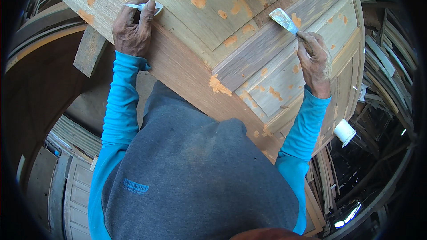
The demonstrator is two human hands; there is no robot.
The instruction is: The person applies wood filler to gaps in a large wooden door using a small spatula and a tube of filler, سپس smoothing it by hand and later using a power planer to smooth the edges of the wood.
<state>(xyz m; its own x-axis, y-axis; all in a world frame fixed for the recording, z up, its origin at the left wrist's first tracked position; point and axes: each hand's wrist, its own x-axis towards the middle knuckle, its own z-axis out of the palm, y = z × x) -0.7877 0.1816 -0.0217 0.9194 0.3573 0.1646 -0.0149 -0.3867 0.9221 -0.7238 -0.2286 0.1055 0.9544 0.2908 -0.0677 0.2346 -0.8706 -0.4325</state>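
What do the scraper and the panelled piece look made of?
Scraper: likely metal, from its thin, faintly shiny, pale-smeared blade; its gripped end is mostly hidden. Panelled piece: wood, apparently unvarnished, with visible grain and matte orange patches.

Looks like a woodworking shop. Shows as one by the large panelled wooden door [240, 66] filling the upper middle of the frame, spotted with orange filler patches [219, 85], and by the putty knife [284, 21] in the right hand [315, 60], upper right. Has boards and long strips of wood [391, 60] crowded along the right edge, more lengths of wood [327, 175] at lower right, and a pale panelled piece [79, 198], like another door, at lower left. Also has a board [90, 51] sticking out past the door at upper left, and a white tub [344, 132] near its right edge.
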